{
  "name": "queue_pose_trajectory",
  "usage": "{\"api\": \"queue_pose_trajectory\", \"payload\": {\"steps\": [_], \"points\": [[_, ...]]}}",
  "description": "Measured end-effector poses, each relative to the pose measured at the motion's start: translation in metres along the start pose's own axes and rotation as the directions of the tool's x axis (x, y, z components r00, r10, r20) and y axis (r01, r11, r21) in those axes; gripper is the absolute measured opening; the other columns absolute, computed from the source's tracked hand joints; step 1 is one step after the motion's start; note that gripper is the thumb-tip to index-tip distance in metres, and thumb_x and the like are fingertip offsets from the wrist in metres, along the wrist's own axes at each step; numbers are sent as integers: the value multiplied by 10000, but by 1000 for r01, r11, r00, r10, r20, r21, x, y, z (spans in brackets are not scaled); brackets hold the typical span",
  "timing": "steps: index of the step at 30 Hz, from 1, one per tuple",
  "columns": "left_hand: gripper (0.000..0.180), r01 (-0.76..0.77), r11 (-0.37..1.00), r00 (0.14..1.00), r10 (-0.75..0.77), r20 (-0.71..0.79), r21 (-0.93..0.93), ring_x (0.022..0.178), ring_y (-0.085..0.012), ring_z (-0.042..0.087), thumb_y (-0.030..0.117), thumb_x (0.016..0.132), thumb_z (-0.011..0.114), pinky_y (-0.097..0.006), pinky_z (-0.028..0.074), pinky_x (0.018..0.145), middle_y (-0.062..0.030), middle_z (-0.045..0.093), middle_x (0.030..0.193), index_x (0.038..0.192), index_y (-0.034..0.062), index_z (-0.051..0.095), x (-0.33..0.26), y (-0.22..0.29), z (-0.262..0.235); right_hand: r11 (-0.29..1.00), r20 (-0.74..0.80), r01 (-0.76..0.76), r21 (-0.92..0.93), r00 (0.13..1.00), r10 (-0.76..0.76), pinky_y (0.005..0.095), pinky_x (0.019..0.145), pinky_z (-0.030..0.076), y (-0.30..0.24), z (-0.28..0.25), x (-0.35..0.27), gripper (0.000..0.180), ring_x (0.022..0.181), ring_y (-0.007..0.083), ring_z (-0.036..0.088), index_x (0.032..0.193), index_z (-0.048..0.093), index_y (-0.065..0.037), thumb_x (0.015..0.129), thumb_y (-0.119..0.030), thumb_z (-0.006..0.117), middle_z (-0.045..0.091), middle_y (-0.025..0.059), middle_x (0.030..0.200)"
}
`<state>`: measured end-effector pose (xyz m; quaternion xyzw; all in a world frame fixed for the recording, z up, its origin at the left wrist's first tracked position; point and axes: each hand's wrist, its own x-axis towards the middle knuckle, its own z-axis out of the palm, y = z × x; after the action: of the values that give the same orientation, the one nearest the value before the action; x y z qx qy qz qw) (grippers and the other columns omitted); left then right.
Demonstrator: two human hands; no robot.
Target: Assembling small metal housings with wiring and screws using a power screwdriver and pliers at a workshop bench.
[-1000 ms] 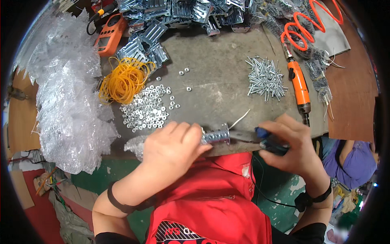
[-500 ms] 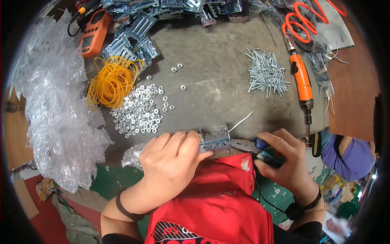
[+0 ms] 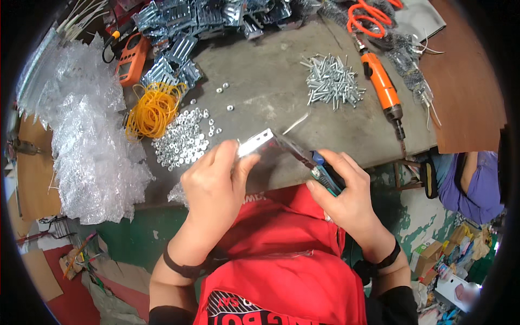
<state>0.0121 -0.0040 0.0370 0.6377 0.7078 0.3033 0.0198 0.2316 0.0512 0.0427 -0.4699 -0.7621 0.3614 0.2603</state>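
My left hand (image 3: 212, 176) is closed around a shiny metal bracket (image 3: 257, 143) with holes along its side, held just above the near edge of the table. From behind the bracket a thin white strip (image 3: 296, 123), like a cable-tie tail, sticks out to the upper right. In my right hand (image 3: 349, 187) is a pair of pliers (image 3: 326, 180) with blue-green handles. Their jaws reach toward the bracket's right end; blur hides whether they grip the strip. A piece of clear plastic wrap (image 3: 177, 194) shows beside my left wrist.
Loose nuts (image 3: 181, 142) and yellow rubber bands (image 3: 153, 111) lie to the left, beside bubble wrap (image 3: 95, 141). Screws (image 3: 335, 84) and an orange power screwdriver (image 3: 383, 84) are at the right. Metal brackets (image 3: 208, 19) pile up at the back near an orange meter (image 3: 132, 60).
The bracket has tilted and moved up and left in the picture. My right hand has brought the pliers leftward, closer to it, their handles squeezed nearer together. The whole view has shifted.
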Motion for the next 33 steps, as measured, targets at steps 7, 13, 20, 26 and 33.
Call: {"api": "queue_pose_trajectory", "payload": {"steps": [7, 13, 20, 26, 33], "points": [[309, -152, 988, 985, 151, 78, 11, 671, -293, 571, 177, 735, 762, -382, 445, 591, -106, 618, 822, 944, 26, 591, -10, 3, -4, 975, 174, 107, -193, 982, -73, 295, 561, 454, 8, -64, -6, 403, 603, 197, 546, 1041, 675, -89, 649, -121, 764, 546, 61, 754], [366, -229, 973, 969, 227, 99, 9, 697, -259, 581, 218, 707, 768, -362, 447, 608, -78, 634, 850, 978, 32, 605, -11, -1, -4, 926, 163, 222, -304, 970, -178, 344, 568, 466, 16, -53, 9, 357, 631, 273, 575, 1002, 669, -105, 657, -149, 749, 544, 77, 756], [371, -222, 974, 961, 225, 163, -38, 628, -248, 578, 236, 702, 777, -345, 450, 568, -70, 627, 769, 968, 24, 627, -2, -5, -4, 874, 286, 331, -355, 929, -236, 403, 570, 466, 17, -48, 40, 337, 645, 306, 581, 975, 665, -114, 666, -225, 738, 539, 84, 764], [354, -161, 985, 966, 171, 195, -66, 660, -281, 615, 252, 765, 759, -360, 473, 571, -118, 659, 826, 966, -6, 622, 1, 0, -4, 900, 362, 298, -320, 916, -174, 377, 579, 473, 20, -43, 43, 352, 666, 278, 593, 1001, 671, -108, 669, -196, 748, 553, 73, 775], [322, -122, 991, 979, 129, 156, -50, 633, -272, 596, 199, 742, 767, -350, 463, 567, -104, 636, 784, 957, 2, 630, 0, 5, -3, 921, 202, 214, -326, 967, -153, 379, 584, 501, 12, -34, 23, 335, 672, 274, 616, 983, 672, -125, 683, -242, 767, 562, 62, 763]]}}
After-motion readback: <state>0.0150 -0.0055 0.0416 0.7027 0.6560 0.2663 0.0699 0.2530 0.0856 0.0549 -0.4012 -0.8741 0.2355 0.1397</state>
